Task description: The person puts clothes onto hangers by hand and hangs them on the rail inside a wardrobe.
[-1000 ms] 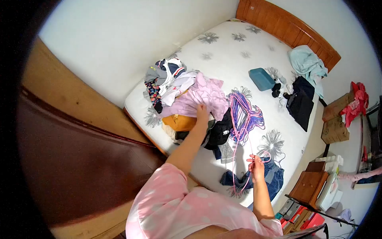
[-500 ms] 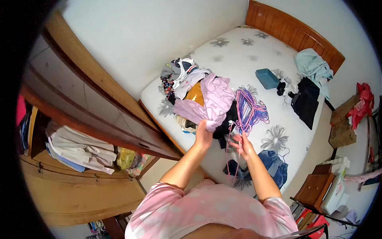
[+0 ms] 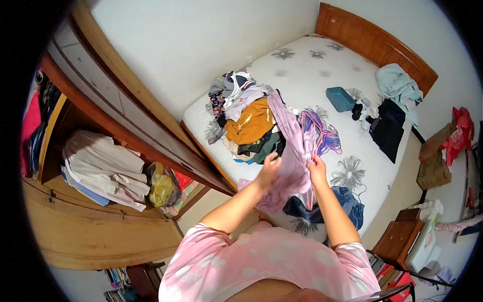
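Observation:
The pink-purple garment (image 3: pixel 290 128) is stretched from the clothes pile down toward the bed's near edge. My right hand (image 3: pixel 316 170) is closed on its right side, with part of a pink hanger (image 3: pixel 309 199) showing just below. At the garment's left side is my left hand (image 3: pixel 269 172), its fingers curled; whether it grips the cloth is hard to see. Purple and pink hangers (image 3: pixel 322 133) lie bunched just beyond my right hand. In the pile, a mustard garment (image 3: pixel 250 122) is now uncovered, over dark and green clothes (image 3: pixel 266 147).
Blue jeans (image 3: pixel 348 206) lie near the bed's near edge. Farther off are a teal box (image 3: pixel 340 99), black clothes (image 3: pixel 387 130) and a light-blue cloth (image 3: pixel 399 86). On the left, an open wardrobe holds white clothes (image 3: pixel 103 166) and a yellow bag (image 3: pixel 161 189). Cardboard boxes (image 3: pixel 433 168) stand right.
The pink-purple garment has been pulled off the pile toward me and stretched out. My right hand has closed on it. The view has swung left, bringing the wardrobe's inside into sight.

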